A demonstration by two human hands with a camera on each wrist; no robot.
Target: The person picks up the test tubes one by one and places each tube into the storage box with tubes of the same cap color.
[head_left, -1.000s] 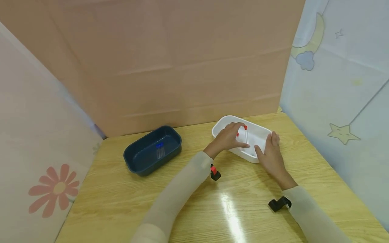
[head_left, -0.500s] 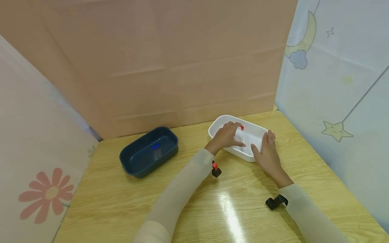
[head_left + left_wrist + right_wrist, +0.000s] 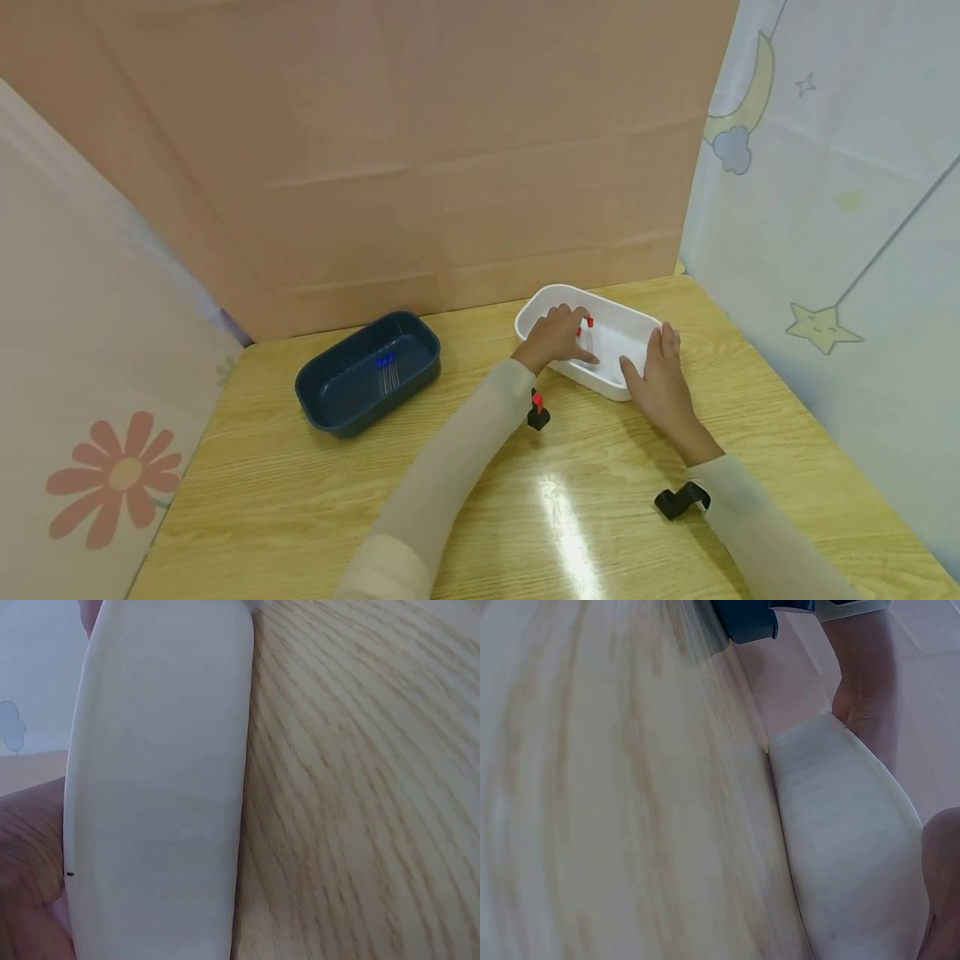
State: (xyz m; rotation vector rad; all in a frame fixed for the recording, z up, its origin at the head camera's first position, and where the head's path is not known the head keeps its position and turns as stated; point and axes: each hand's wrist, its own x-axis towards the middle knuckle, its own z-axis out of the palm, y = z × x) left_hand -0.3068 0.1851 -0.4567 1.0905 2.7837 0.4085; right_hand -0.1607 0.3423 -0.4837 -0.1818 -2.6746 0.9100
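Observation:
My left hand point(image 3: 557, 337) reaches over the near rim into the white tray point(image 3: 543, 302). Between its thumb and index finger it pinches a thin clear tube with a red cap point(image 3: 590, 323), one end at each fingertip. Another red cap point(image 3: 578, 332) shows beside it, mostly hidden by the hand. My right hand point(image 3: 662, 387) rests on the tray's right end, fingers fairly straight along the end wall and thumb at the near rim. The left wrist view shows the tray's outer wall point(image 3: 161, 780); the right wrist view shows that wall point(image 3: 847, 832) too, with part of a hand at the rim.
A dark blue tray point(image 3: 315, 404) stands left of the white one, holding several clear tubes with blue caps point(image 3: 386, 361). Both trays sit on a wooden table point(image 3: 480, 517). A brown backdrop point(image 3: 450, 167) rises behind, and patterned sheets flank both sides.
The left hand has moved slightly left and lower within the white tray with the red-capped tube. The right hand keeps its place on the tray. The head view has shifted a little.

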